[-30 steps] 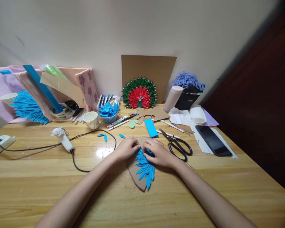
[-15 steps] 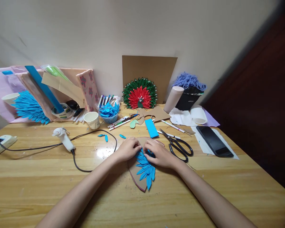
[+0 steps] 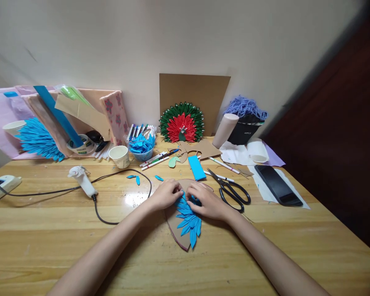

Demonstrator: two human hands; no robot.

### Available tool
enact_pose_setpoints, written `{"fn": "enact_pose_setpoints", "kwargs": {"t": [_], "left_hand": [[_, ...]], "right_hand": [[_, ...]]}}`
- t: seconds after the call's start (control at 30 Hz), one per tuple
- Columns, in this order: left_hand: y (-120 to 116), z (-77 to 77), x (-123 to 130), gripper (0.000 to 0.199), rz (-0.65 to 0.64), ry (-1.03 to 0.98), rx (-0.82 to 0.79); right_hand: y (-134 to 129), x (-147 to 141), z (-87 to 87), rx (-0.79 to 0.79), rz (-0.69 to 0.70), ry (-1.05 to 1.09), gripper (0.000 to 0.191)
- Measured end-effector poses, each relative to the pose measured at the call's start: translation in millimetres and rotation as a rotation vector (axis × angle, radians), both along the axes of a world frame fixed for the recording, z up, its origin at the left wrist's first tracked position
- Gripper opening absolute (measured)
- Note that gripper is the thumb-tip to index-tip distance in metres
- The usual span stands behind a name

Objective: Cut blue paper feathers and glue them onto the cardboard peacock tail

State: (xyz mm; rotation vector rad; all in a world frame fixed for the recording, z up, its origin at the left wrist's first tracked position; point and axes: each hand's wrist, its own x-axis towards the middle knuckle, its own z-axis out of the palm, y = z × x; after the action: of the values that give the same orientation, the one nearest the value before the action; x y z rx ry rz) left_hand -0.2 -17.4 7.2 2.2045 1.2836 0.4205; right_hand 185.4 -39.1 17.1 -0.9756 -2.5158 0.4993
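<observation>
A rounded cardboard piece (image 3: 174, 230) with a dark reddish edge lies on the table before me. Overlapping blue paper petals (image 3: 189, 220) cover part of it, their tips fanning toward me. My left hand (image 3: 169, 193) is closed in a pinch at the upper left end of the petals, on one of the blue strips. Opposite it, my right hand (image 3: 205, 199) curls over the cardboard, thumb and forefinger closed on a blue petal. The fingertips partly hide what they grip. Several loose blue petals (image 3: 137, 180) lie to the left of my hands.
Black-handled scissors (image 3: 234, 193) lie close to my right hand, beyond them a phone (image 3: 277, 185). To the left are a corded glue gun (image 3: 83, 181) and a paper cup (image 3: 119, 157). Behind stand a bowl of blue petals (image 3: 142, 148), markers (image 3: 156, 162) and a red-green paper peacock (image 3: 181, 123).
Both hands stay almost in place on the blue petals, with only tiny finger shifts. The whole view has moved very slightly.
</observation>
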Motion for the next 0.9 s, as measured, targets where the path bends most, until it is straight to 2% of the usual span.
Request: {"fn": "enact_pose_setpoints", "kwargs": {"t": [0.53, 0.77, 0.9], "left_hand": [[1.9, -5.4, -3.6, 0.017, -0.033, -0.059, -0.021], [1.7, -1.4, -1.7, 0.021, 0.019, -0.081, -0.047], [0.6, -1.7, -1.8, 0.021, 0.039, -0.093, -0.055]], "right_hand": [[4.1, 0.2, -7.2, -0.076, -0.046, 0.065, 0.002], [5.9, 1.6, -9.1, -0.120, -0.134, 0.053, 0.006], [5.5, 2.4, -9.6, -0.107, -0.127, 0.019, 0.008]]}}
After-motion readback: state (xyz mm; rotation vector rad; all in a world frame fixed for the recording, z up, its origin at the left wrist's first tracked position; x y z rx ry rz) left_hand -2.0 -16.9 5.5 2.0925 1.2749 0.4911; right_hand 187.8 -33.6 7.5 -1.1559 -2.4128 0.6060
